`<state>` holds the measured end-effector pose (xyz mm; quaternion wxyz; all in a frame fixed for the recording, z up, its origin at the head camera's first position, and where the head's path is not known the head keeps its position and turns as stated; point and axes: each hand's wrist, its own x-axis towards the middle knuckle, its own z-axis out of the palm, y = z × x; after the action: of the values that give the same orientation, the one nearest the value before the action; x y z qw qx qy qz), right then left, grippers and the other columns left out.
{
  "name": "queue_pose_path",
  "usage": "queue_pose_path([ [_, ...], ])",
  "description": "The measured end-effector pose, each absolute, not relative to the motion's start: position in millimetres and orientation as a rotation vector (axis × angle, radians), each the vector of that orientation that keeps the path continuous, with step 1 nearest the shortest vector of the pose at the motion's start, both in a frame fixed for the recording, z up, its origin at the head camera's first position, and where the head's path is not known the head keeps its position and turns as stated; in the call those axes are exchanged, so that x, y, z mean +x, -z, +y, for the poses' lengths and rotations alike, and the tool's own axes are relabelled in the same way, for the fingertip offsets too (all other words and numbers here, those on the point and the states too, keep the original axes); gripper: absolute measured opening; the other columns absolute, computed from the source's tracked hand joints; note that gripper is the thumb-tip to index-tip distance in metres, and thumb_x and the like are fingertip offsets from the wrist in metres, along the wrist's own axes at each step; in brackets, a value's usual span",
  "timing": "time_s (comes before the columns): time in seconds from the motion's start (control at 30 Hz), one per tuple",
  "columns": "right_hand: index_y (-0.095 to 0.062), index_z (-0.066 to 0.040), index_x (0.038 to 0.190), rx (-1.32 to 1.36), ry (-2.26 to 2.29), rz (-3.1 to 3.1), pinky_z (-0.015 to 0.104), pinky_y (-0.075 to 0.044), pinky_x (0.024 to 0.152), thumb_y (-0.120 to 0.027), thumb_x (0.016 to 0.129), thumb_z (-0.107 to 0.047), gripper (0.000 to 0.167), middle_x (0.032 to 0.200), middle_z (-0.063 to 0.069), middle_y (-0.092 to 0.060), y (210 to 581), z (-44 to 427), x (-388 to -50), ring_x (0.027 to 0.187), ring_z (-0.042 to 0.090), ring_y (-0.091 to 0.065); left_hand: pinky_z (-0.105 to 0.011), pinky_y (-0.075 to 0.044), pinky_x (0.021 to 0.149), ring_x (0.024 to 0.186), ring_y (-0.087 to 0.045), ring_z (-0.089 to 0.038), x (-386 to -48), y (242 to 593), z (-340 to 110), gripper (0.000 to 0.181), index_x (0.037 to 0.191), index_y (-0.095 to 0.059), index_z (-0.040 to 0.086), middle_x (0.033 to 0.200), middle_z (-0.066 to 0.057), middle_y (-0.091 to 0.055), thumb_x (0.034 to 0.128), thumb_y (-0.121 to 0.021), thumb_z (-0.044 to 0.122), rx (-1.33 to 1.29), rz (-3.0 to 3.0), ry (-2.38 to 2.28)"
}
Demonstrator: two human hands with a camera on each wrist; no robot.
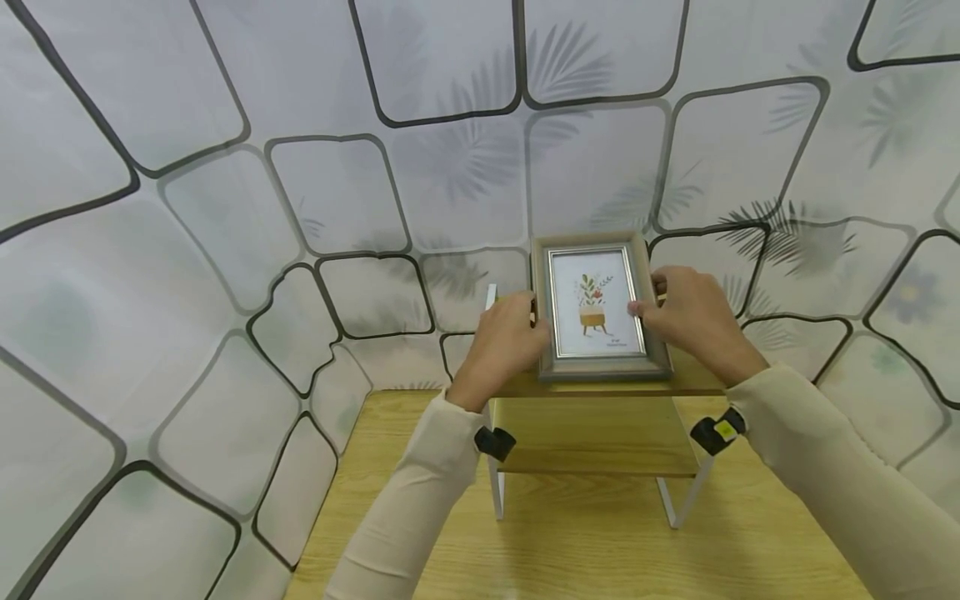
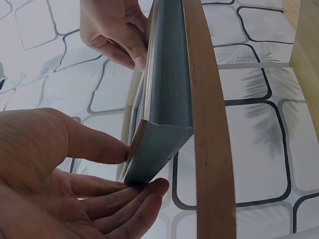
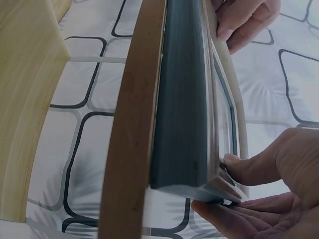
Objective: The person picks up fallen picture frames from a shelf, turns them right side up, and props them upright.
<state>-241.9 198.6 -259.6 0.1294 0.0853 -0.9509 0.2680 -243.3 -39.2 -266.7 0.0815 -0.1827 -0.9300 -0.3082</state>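
Grey picture frame facing head camera, long axis upright in view.

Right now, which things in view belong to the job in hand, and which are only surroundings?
Job:
framed picture, held by left grip and right grip
two-tier table, beneath it

Surroundings:
patterned wall covering
wooden floor
black wrist devices
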Motion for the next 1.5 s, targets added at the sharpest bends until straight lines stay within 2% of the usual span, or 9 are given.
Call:
queue_pose_path([
  [0.1, -0.063, 0.013, 0.118, 0.235, -0.802, -2.732, 0.052, -0.052, 0.069, -0.072, 0.094, -0.024, 0.045, 0.102, 0.029, -0.068, 259.9, 198.5, -242.1, 0.083, 0.039, -0.064, -0.032, -0.043, 0.06, 0.064, -0.047, -0.017, -242.9, 265.3, -39.0, 0.014, 0.085, -0.056, 0.006, 0.074, -0.005, -0.053, 0.0985, -0.054, 0.009, -0.54, -2.775, 0.944],
  [0.17, -0.061, 0.013, 0.121, 0.222, -0.821, -2.721, 0.052, -0.053, 0.07, -0.071, 0.094, -0.025, 0.047, 0.104, 0.029, -0.067, 259.6, 198.8, -241.8, 0.085, 0.039, -0.065, -0.036, -0.051, 0.078, 0.082, -0.06, -0.021, -242.2, 264.2, -38.7, 0.015, 0.106, -0.065, 0.002, 0.095, -0.009, -0.066, 0.1001, -0.054, 0.011, -0.529, -2.774, 0.956],
  [0.27, -0.056, 0.013, 0.127, 0.203, -0.848, -2.71, 0.055, -0.054, 0.076, -0.07, 0.095, -0.025, 0.051, 0.113, 0.032, -0.065, 259.1, 199.5, -241.8, 0.095, 0.044, -0.066, -0.044, -0.047, 0.104, 0.112, -0.063, -0.027, -242.3, 263.3, -38.4, 0.039, 0.138, -0.057, -0.001, 0.128, -0.015, -0.065, 0.102, -0.055, 0.014, -0.513, -2.775, 0.974],
  [0.33, -0.054, 0.013, 0.13, 0.196, -0.863, -2.696, 0.058, -0.053, 0.081, -0.069, 0.096, -0.024, 0.053, 0.119, 0.034, -0.063, 258.6, 199.4, -241.8, 0.102, 0.047, -0.065, -0.047, -0.041, 0.111, 0.122, -0.06, -0.03, -243.0, 263.1, -38.2, 0.048, 0.147, -0.048, -0.001, 0.139, -0.015, -0.06, 0.1028, -0.056, 0.016, -0.502, -2.773, 0.985],
  [0.63, -0.049, 0.011, 0.137, 0.203, -0.95, -2.575, 0.058, -0.054, 0.085, -0.07, 0.094, -0.016, 0.055, 0.127, 0.032, -0.06, 258.4, 197.6, -242.1, 0.109, 0.047, -0.064, -0.047, -0.043, 0.109, 0.111, -0.068, -0.023, -244.4, 264.0, -36.4, 0.049, 0.147, -0.05, 0.003, 0.137, -0.012, -0.063, 0.1009, -0.061, 0.013, -0.468, -2.674, 1.058],
  [0.8, -0.051, 0.012, 0.136, 0.213, -0.956, -2.507, 0.058, -0.055, 0.083, -0.071, 0.093, -0.013, 0.054, 0.122, 0.031, -0.062, 257.5, 196.4, -241.7, 0.105, 0.047, -0.066, -0.043, -0.048, 0.104, 0.11, -0.069, -0.02, -244.8, 264.7, -35.7, 0.049, 0.146, -0.051, 0.005, 0.134, -0.009, -0.065, 0.0988, -0.063, 0.011, -0.442, -2.612, 1.125],
  [0.97, -0.052, 0.011, 0.136, 0.216, -0.954, -2.454, 0.058, -0.055, 0.08, -0.073, 0.092, -0.012, 0.054, 0.119, 0.031, -0.062, 257.0, 195.6, -242.4, 0.103, 0.048, -0.066, -0.042, -0.047, 0.104, 0.107, -0.07, -0.02, -246.4, 265.7, -35.4, 0.05, 0.144, -0.053, 0.006, 0.13, -0.008, -0.067, 0.0961, -0.066, 0.007, -0.44, -2.538, 1.191],
  [1.3, -0.058, 0.014, 0.127, 0.244, -0.95, -2.338, 0.058, -0.053, 0.083, -0.076, 0.09, -0.008, 0.047, 0.113, 0.032, -0.063, 258.2, 195.5, -243.4, 0.098, 0.048, -0.065, -0.044, -0.046, 0.104, 0.105, -0.07, -0.019, -247.4, 265.0, -33.0, 0.053, 0.144, -0.053, 0.005, 0.13, -0.007, -0.067, 0.0932, -0.069, 0.003, -0.423, -2.483, 1.223],
  [1.5, -0.057, 0.014, 0.128, 0.229, -0.968, -2.307, 0.058, -0.053, 0.082, -0.077, 0.089, -0.008, 0.049, 0.114, 0.032, -0.062, 259.5, 195.4, -244.1, 0.099, 0.047, -0.065, -0.043, -0.049, 0.1, 0.105, -0.07, -0.02, -246.8, 264.7, -32.1, 0.053, 0.142, -0.055, 0.005, 0.13, -0.007, -0.067, 0.0919, -0.071, 0.002, -0.41, -2.463, 1.246],
])
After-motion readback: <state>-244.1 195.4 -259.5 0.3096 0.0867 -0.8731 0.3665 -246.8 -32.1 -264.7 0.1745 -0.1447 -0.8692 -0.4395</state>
